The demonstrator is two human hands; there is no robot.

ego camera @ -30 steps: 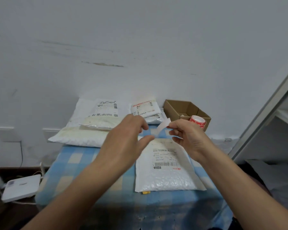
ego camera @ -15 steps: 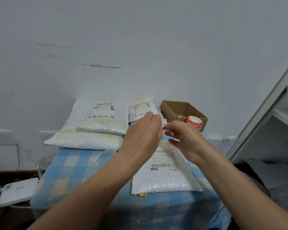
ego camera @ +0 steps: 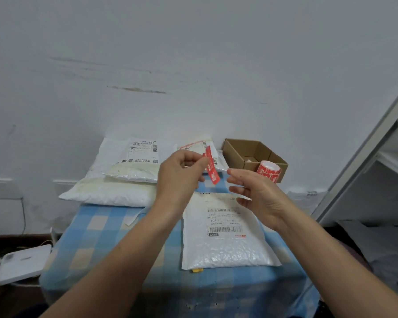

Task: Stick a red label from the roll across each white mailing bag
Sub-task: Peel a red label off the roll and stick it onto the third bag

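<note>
Red label (ego camera: 211, 166) pinched by its upper end in left hand (ego camera: 182, 177), dangling.
Just right of the pinch, right hand (ego camera: 260, 196) slack-fingered, gripping nothing; white mailing bag (ego camera: 225, 244) beneath, flat on checked cloth (ego camera: 97, 237); roll (ego camera: 268, 171) beyond.

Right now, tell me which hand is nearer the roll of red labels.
Right. The right hand hovers close to the roll of red labels, on its left; the left hand, pinching a peeled red label, is farther left.
</note>
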